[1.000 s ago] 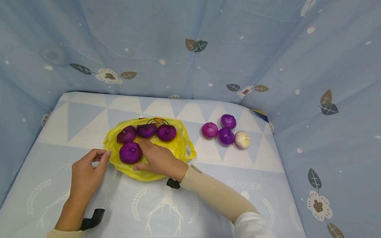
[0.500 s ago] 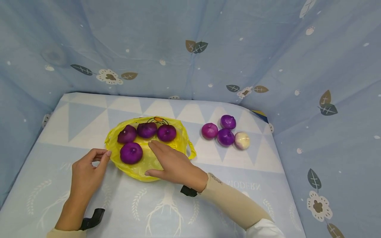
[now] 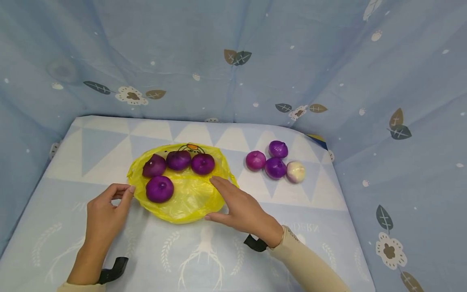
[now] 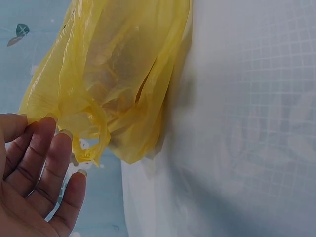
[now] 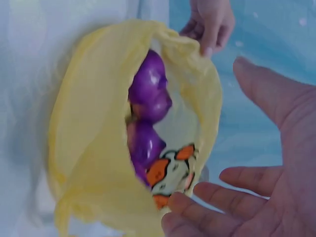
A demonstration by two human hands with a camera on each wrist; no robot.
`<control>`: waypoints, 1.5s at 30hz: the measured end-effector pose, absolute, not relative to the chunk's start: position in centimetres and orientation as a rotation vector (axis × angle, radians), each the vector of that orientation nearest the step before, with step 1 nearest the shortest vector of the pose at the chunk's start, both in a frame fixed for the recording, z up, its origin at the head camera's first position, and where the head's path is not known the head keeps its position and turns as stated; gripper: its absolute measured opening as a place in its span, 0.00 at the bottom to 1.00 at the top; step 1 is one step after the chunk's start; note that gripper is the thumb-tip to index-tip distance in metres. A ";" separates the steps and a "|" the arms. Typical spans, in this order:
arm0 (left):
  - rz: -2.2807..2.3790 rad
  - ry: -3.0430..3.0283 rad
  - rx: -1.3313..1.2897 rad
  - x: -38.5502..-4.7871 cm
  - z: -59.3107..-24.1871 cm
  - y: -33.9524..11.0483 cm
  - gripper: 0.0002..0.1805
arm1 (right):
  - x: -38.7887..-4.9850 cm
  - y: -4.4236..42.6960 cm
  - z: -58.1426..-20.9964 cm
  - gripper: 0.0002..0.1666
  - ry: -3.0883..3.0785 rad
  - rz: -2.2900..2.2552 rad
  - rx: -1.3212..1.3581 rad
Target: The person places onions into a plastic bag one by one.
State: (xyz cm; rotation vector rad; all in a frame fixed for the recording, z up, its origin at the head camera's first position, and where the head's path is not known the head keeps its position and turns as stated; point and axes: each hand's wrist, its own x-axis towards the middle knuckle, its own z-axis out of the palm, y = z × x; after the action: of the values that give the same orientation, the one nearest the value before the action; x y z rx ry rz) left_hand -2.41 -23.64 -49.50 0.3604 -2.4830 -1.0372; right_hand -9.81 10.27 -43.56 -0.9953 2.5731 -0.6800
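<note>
pale tablecloth [image 3: 146,251] below; left hand [image 3: 106,213] pinches yellow bag [image 3: 189,198], right hand [image 3: 242,209] spread, empty

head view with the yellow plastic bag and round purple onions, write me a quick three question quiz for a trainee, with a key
1. In the head view, how many round purple onions show inside the open yellow plastic bag?
2. True or false: the left hand pinches the bag's rim on the left side of the head view.
3. Outside the bag, what colour is the round onion farthest right in the head view?
a) deep purple
b) mostly creamy white
c) bright green

Key
1. Four
2. True
3. b
</note>
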 end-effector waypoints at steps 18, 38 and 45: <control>-1.039 -2.492 0.400 -2.1 -49.7 -23.8 0.06 | -11.4 18.8 -42.8 0.72 2.711 -0.872 -0.722; -1.049 -2.468 0.369 -2.4 -49.6 -23.5 0.06 | -13.9 27.7 -45.5 0.65 2.863 -0.964 -0.329; -1.054 -2.485 0.375 -2.7 -49.4 -23.5 0.06 | -15.0 29.9 -46.6 0.68 2.837 -0.906 -0.195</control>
State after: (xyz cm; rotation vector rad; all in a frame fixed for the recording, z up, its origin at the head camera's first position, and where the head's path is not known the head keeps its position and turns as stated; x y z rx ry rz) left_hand -2.66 -23.49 -49.40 0.3750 -2.4848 -1.0542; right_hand -15.03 29.91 -46.60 -0.1953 2.8374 -0.9063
